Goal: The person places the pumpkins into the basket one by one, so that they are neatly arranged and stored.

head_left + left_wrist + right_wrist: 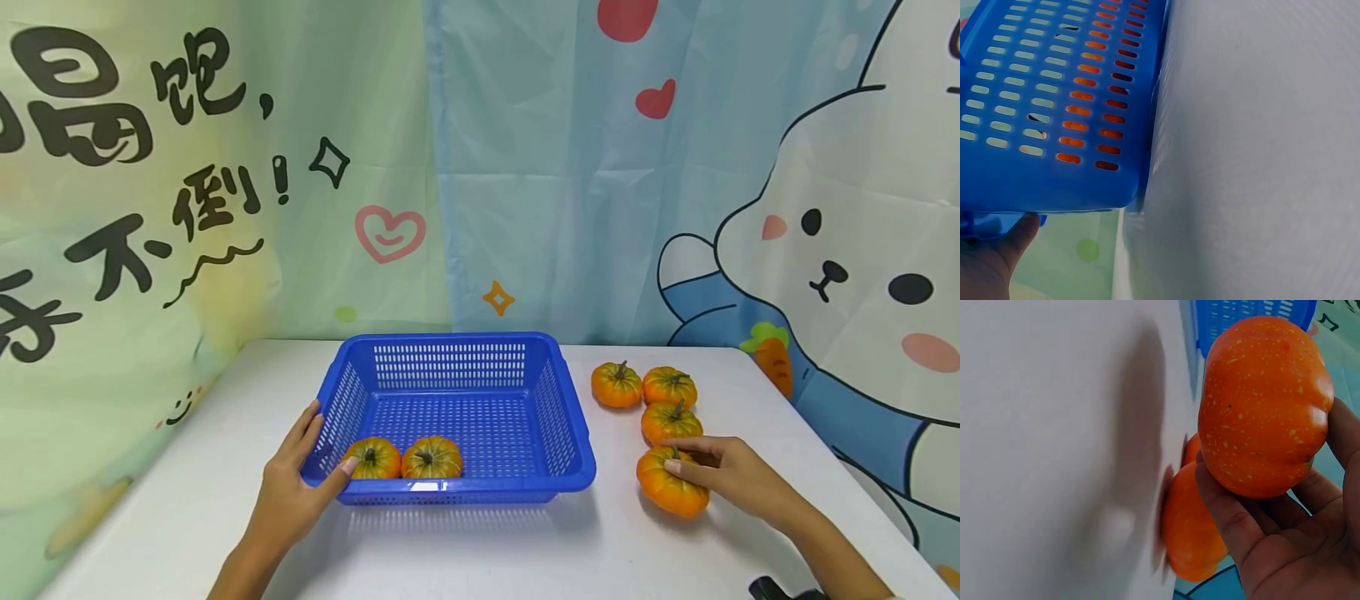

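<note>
A blue plastic basket (467, 490) stands on the white table with two small orange pumpkins (432, 457) side by side at its near left. My left hand (296, 487) holds the basket's near left corner, thumb over the front rim and fingers along the left side. In the left wrist view, that thumb (1021, 234) lies against the rim. Between thumb and fingers my right hand (738, 479) grips a small pumpkin (1265, 406), held just off the table, its shadow apart from it. Right behind it sits another pumpkin (670, 422).
Two more pumpkins, one at the back (617, 385) and one beside it (670, 386), sit right of the basket. A black object (772, 589) shows at the table's near right. Behind the table (450, 558) hangs a printed cloth (517, 167).
</note>
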{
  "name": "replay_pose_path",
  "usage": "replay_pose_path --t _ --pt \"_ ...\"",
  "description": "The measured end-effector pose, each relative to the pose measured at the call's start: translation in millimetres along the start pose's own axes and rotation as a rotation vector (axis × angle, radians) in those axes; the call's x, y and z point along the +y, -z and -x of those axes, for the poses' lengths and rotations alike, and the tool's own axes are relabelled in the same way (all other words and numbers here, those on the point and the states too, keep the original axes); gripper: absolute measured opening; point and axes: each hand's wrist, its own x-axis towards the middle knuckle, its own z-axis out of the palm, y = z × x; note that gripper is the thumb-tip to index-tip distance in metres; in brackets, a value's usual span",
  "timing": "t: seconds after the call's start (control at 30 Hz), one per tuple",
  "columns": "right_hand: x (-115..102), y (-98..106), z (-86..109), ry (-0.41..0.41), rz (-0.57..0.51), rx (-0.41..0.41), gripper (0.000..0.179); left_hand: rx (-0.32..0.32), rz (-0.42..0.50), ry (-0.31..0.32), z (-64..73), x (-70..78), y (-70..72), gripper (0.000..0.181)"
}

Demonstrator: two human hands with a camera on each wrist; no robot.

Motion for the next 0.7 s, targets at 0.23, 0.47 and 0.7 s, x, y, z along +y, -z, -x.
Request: replay_pose_path --t 0.23,0.47,0.7 --pt "-18.7 0.0 -5.7 0.061 -0.055 0.01 0.055 -0.006 -0.01 0.006 -0.8 -0.4 -0.4 0.075" --pt "-36.2 4.3 -13.5 0.152 -0.061 0.029 0.052 -0.007 -0.006 -0.007 -2.8 -2.4 -1.0 0.076" --pt "-58.0 9.7 -18.8 0.174 -0.094 0.037 0.055 0.001 -0.011 0.001 -1.0 -5.7 -1.7 0.076"
